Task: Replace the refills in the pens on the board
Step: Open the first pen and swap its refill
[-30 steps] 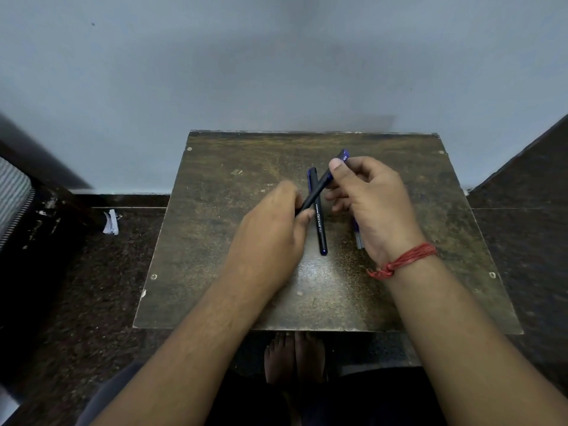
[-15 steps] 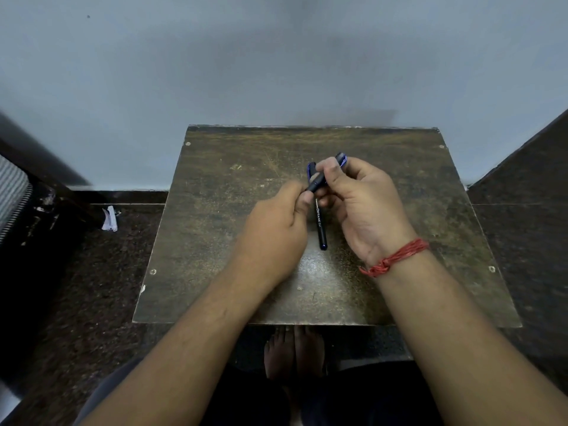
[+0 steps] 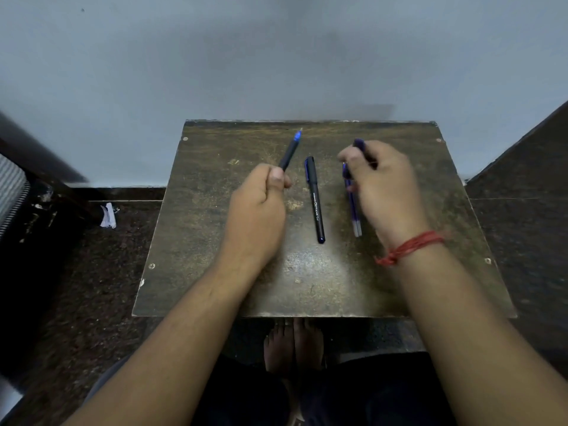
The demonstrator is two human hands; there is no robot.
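The tabletop [image 3: 322, 281] has bare room all round, edges well apart from both hands. The left hand [image 3: 256, 207] grips an uncapped pen [image 3: 290, 152], tip away; the right hand [image 3: 384, 186], blurred, pinches its cap [image 3: 359, 145] beside two refills [image 3: 353, 207]. A capped pen [image 3: 315, 199] lies between them, so swapping has likely barely begun.

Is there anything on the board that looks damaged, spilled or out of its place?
Nothing stands out. The uncapped pen in the left hand and the cap in the right hand fit the task.
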